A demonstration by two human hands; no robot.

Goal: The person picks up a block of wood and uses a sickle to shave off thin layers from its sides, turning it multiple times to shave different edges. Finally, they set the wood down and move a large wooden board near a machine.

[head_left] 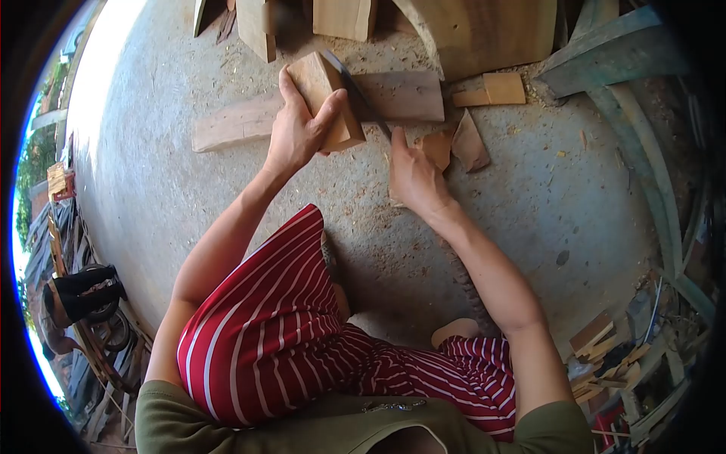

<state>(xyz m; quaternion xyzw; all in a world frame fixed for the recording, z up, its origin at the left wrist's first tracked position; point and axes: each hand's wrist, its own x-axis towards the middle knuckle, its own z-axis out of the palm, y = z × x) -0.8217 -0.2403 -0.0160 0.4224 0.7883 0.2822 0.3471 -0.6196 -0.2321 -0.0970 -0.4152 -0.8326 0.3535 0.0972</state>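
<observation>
My left hand (302,125) grips a wooden block (324,94), thumb on its near side and fingers along the left edge. The block is tilted, its lower end toward me, over a long plank (238,122) lying on the floor. In my right hand (416,178) is a long-bladed knife (361,98), its handle hidden in my fist. Its thin dark blade slants up and left along the block's right face. Just beyond my right hand lie a brown flat scrap (436,147) and a darker pointed wood piece (470,144).
Wood shavings dot the concrete floor (529,204). Boards (344,17) and a large round-edged wooden slab (491,34) stand at the back. Small offcuts (503,88) lie before the slab. Timber beams (643,144) line the right; scrap wood (597,337) is piled lower right.
</observation>
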